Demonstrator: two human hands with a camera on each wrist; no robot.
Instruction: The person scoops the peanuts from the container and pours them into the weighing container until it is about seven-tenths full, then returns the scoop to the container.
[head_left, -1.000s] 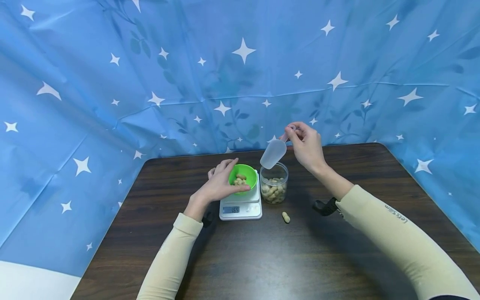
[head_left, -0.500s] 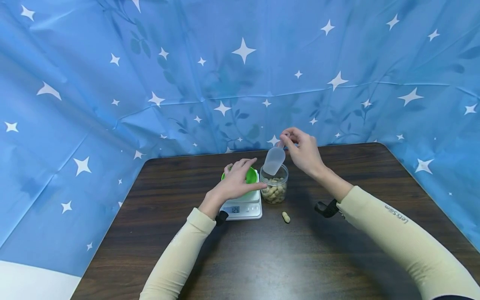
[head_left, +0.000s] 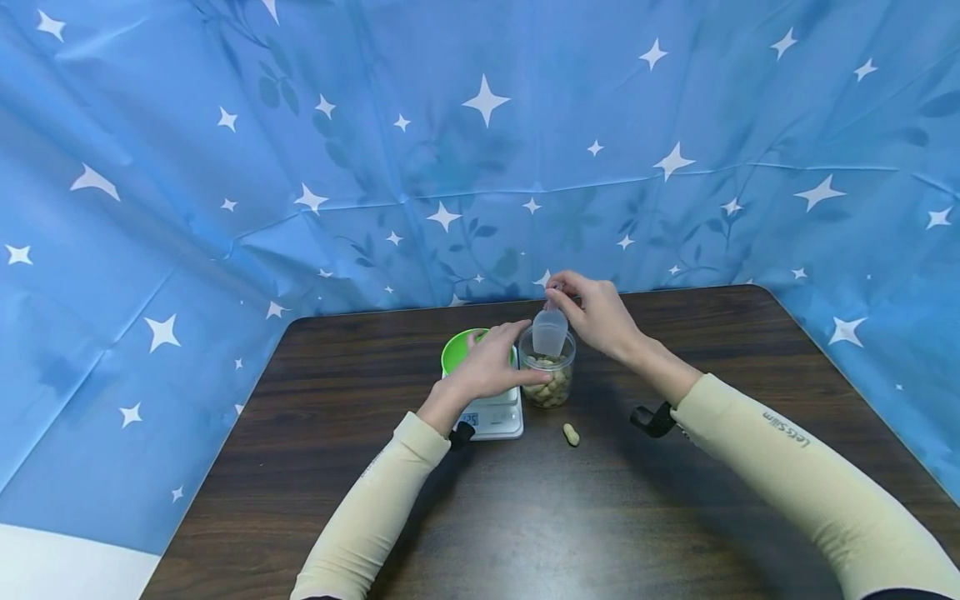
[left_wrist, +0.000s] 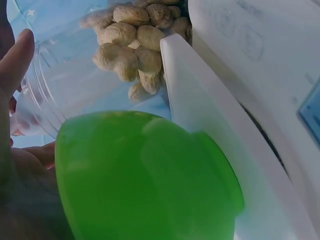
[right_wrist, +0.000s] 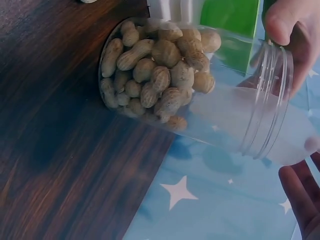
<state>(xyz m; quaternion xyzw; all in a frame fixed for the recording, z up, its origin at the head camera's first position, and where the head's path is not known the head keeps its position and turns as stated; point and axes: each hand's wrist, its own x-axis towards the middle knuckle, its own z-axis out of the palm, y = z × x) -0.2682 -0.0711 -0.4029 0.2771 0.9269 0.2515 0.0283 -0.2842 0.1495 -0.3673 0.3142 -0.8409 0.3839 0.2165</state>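
Hands: two, each ending a pale sleeve (head_left: 787, 467); I count two sleeves and two black straps (head_left: 652, 419), one at each wrist.
Left hand (head_left: 491, 364): one, in front of the bowl and over part of the scale, thumb and fingers spread well apart at the jar's near side; from here I cannot tell whether they touch it.
Right hand (head_left: 600, 319): one, thumb and fingers together, clamped on the scoop's handle above the jar.
Scoop (head_left: 550, 333): one, translucent, dipped mouth-down through the jar's opening; I cannot tell whether its lip meets the nuts.
Jar (right_wrist: 265, 120): one, clear, lidless, upright on the table just beside the scale.
Peanuts (right_wrist: 160, 77): I make out about twenty through the jar's wall, overlapping, so no firm total; they fill its lower part.
Loose peanut (head_left: 572, 434): one, on the table in front of the jar.
Bowl (left_wrist: 140, 175): one, green, its foot resting on the scale; the left hand hides its contents from me.
Scale (head_left: 498, 425): one, white, one display, partly covered by the left strap.
Table (head_left: 525, 517): one, dark wood.
Curtain (head_left: 480, 167): one, blue with white stars, behind everything.
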